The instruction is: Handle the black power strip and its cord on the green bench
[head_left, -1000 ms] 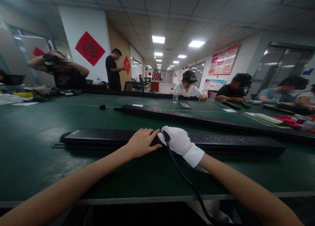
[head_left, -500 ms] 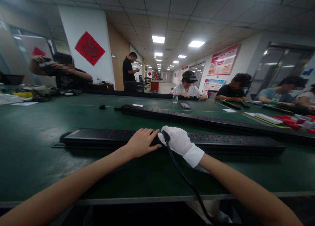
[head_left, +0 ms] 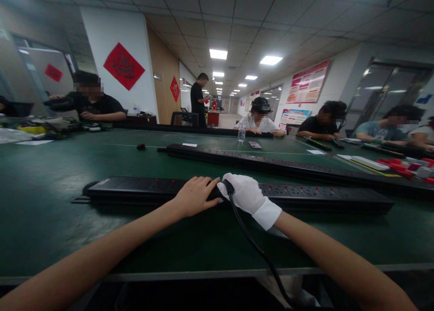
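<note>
A long black power strip [head_left: 132, 189] with red-dotted sockets lies crosswise on the green table. My bare left hand [head_left: 198, 195] grips it near the middle, fingers over the top and thumb along the near side. In a white glove, my right hand [head_left: 246, 191] is closed on a black plug [head_left: 228, 186] over the strip, right beside my left fingertips. The plug's pins and the socket under it are hidden. From the plug a black cord [head_left: 252, 241] runs down past the table's front edge.
A second long power strip [head_left: 271, 162] lies behind. Farther back are a water bottle [head_left: 241, 132], a phone [head_left: 255, 145] and a small black piece [head_left: 140, 147]. Red and white parts [head_left: 393, 166] sit at right. Several people sit around the table; one person [head_left: 198, 98] stands behind.
My hands, the plug and the strip look unchanged. The standing person has moved to the right, and the seated person at left has lowered their raised arms.
</note>
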### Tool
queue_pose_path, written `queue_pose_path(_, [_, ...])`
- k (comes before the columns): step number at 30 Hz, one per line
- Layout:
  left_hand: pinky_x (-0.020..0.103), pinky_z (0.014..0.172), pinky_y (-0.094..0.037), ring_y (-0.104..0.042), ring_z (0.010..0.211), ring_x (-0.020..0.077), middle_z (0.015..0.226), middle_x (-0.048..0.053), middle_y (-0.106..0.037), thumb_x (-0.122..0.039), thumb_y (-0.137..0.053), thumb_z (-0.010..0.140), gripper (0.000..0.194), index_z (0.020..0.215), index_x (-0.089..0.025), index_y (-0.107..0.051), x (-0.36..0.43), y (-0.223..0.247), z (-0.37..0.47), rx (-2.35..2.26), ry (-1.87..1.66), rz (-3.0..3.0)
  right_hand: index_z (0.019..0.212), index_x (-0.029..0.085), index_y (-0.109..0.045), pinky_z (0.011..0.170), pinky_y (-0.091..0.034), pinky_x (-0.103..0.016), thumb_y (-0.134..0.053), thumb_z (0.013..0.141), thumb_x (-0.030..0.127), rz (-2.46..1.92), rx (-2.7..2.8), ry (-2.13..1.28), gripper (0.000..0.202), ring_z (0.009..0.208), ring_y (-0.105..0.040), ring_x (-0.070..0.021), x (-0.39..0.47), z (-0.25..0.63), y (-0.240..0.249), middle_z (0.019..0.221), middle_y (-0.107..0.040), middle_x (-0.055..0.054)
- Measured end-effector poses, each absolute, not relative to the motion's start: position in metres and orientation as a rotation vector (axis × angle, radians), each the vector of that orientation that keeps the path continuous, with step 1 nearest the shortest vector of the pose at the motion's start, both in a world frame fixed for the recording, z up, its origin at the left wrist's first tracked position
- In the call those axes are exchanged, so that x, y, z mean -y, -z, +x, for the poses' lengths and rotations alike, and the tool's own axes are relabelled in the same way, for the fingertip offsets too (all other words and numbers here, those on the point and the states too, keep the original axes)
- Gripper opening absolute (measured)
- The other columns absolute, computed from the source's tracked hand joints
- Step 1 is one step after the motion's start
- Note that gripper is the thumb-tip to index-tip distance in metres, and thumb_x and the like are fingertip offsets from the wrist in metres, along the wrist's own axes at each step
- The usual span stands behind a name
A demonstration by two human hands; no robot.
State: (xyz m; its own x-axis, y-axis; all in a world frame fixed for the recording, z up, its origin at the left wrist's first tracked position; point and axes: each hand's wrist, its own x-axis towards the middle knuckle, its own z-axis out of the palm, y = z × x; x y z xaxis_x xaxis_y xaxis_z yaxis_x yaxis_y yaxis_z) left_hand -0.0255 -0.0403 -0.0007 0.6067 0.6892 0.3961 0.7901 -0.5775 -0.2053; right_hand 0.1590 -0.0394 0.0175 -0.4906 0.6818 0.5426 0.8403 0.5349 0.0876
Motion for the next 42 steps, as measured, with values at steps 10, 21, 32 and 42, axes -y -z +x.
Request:
queue_pose_path(10, [0.036,0.080,-0.037,-0.051,0.095,0.0240,0.104,0.011,-0.055,-0.056,-0.032,0.082,0.059,0.125,-0.016,-0.036,0.041,0.000,-0.025,1.200,0.399,-2.481,0.088,0.019,-0.055,0.060,-0.034,-0.021,-0.032,0.086,0.045,-1.236,2.334,0.484,0.035,0.067,-0.055,-0.0119,0.039,0.159,-0.018,0.077,-0.061,-0.004])
queue_pose_path(21, [0.036,0.080,-0.038,-0.051,0.096,0.0243,0.105,0.011,-0.054,-0.057,-0.032,0.082,0.060,0.126,-0.016,-0.035,0.043,-0.001,-0.024,1.219,0.397,-2.473,0.088,0.020,-0.055,0.058,-0.031,-0.021,-0.030,0.087,0.046,-1.208,2.333,0.495,0.036,0.066,-0.052,-0.0119,0.038,0.162,-0.018,0.076,-0.059,-0.003])
queue_pose_path(32, [0.037,0.082,-0.038,-0.050,0.101,0.0249,0.113,0.012,-0.052,-0.054,-0.035,0.082,0.059,0.127,-0.015,-0.034,0.041,0.003,-0.026,1.135,0.380,-2.446,0.088,0.019,-0.055,0.061,-0.031,-0.023,-0.031,0.086,0.047,-1.178,2.369,0.479,0.037,0.069,-0.052,-0.0133,0.040,0.169,-0.022,0.074,-0.059,-0.004])
queue_pose_path(42, [0.039,0.080,-0.040,-0.052,0.096,0.0262,0.109,0.012,-0.055,-0.056,-0.036,0.081,0.061,0.126,-0.014,-0.038,0.043,-0.001,-0.038,1.150,0.360,-2.442,0.084,0.018,-0.056,0.058,-0.027,-0.025,-0.031,0.085,0.047,-1.144,2.494,0.507,0.038,0.066,-0.052,-0.0143,0.034,0.176,-0.032,0.072,-0.060,-0.004])
